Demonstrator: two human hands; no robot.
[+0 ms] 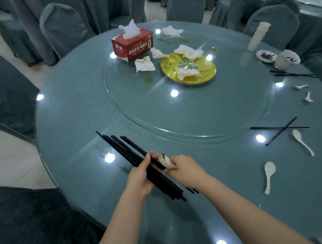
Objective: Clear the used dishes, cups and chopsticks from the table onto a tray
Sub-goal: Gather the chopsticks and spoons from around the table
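Chopsticks [138,164], a black bundle, are lying above the near table [73,111] edge in the left hand [140,178], whose fingers are curling round them, while the right hand [184,171] is gripping stacked white spoons [165,161] beside them.

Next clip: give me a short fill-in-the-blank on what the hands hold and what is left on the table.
1. The left hand grips a bundle of black ____.
2. The right hand holds a stack of small white ____.
3. The tissue box on the glass turntable is ____ in colour.
4. A crossed pair of chopsticks lies to the person's ____.

Missing words: chopsticks; spoons; red; right
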